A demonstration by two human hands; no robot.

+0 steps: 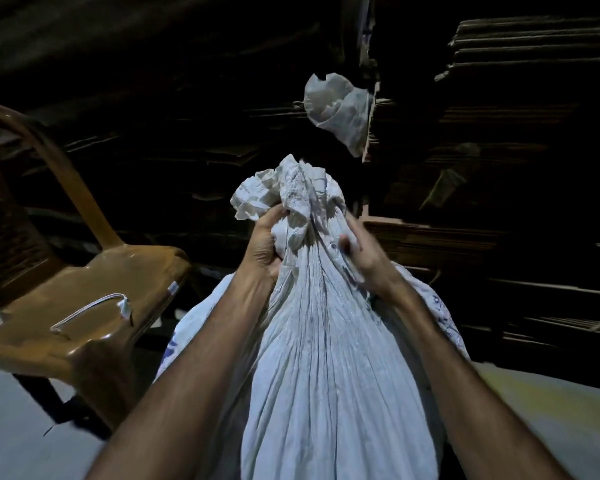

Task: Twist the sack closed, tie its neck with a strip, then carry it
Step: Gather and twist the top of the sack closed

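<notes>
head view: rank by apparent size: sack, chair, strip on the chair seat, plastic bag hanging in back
1. sack, though it is nearest the camera
2. chair, partly cut off at the frame edge
3. plastic bag
4. strip: long but thin

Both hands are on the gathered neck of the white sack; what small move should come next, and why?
Probably keep the left hand clamped on the gathered neck of the white woven sack and send the right hand for the thin white strip lying on the brown plastic chair: the neck looks bunched, yet nothing ties it.

Only illegible blue print on the sack [445,317].
</notes>
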